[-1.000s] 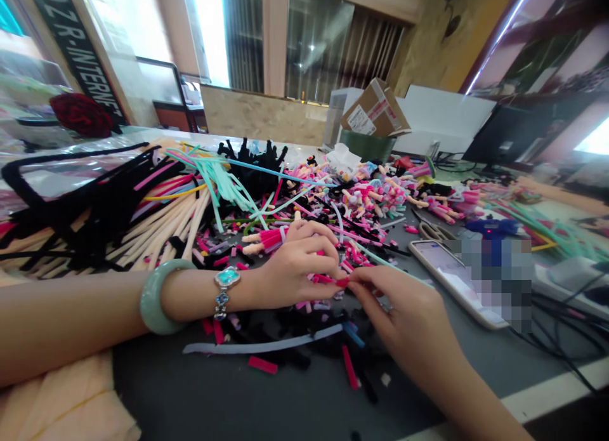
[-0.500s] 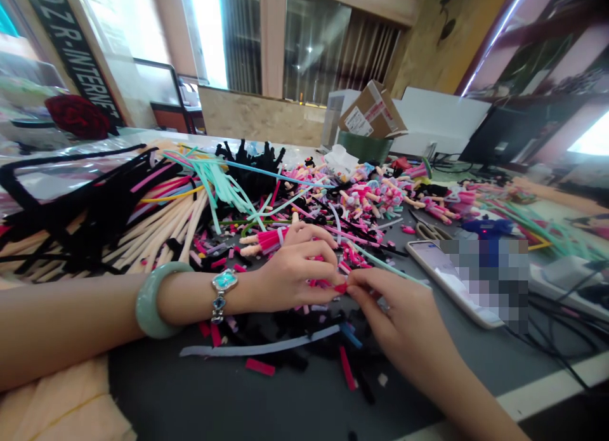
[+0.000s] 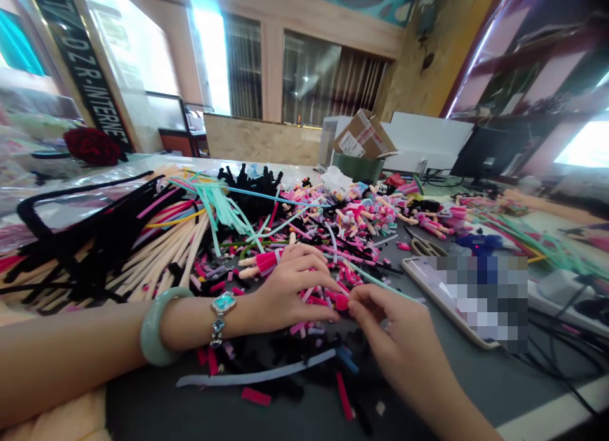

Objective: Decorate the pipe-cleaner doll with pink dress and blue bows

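Between my two hands is a small red-pink fuzzy piece (image 3: 341,302). The thumb and forefinger of my right hand (image 3: 397,327) pinch its right side. My left hand (image 3: 295,285) has its fingertips at the piece's left side, and a small doll with a pink skirt (image 3: 266,262) is held under its curled fingers, legs pointing left. Beneath and behind both hands lie many short pink, black and lilac offcuts. A pale lilac strip (image 3: 257,379) rests in front of my left hand.
Long cream stems (image 3: 176,254), black stems and mint stems (image 3: 228,216) lie at the left. Finished dolls (image 3: 366,206) are heaped behind. A phone (image 3: 428,289), scissors (image 3: 425,245), a blue glue gun (image 3: 480,243) and cables are at the right.
The view has tilted up slightly. The red piece now shows as a rounder shape between my hands, and my left fingertips have spread a little around it.
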`<state>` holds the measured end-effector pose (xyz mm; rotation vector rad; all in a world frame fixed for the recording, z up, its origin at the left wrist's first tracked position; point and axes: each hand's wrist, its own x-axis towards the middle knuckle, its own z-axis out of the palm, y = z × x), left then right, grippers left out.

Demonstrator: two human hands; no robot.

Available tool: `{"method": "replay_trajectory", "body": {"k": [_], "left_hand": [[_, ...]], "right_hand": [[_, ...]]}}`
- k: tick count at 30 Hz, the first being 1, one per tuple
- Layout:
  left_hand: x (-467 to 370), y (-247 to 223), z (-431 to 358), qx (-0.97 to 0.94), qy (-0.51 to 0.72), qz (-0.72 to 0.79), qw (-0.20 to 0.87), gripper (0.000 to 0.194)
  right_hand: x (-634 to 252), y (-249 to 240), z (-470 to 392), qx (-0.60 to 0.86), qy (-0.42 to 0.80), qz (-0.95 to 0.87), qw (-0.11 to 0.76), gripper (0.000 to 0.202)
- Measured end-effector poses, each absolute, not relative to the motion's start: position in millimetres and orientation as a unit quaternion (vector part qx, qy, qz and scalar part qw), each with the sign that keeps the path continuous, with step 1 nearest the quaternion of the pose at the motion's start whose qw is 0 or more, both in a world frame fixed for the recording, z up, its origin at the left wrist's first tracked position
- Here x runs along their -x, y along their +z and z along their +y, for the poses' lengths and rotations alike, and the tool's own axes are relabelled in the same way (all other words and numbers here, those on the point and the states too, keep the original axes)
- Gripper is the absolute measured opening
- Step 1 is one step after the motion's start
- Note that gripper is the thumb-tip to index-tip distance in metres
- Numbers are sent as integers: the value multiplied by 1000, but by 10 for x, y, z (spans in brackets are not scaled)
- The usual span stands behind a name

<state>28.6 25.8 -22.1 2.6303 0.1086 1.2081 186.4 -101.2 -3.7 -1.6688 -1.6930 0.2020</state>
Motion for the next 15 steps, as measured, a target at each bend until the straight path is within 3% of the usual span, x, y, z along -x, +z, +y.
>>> {"method": "replay_trajectory", "body": {"k": [12,15], "left_hand": [[-308,-206,275,-897,406,58,167,32],[-291,-214,290,-900,395,61,171,24]], "right_hand": [[-1840,-27,-1025,604,26,-666,437,15],[-1777,37,-1096,580,104,-668,455,18]]}}
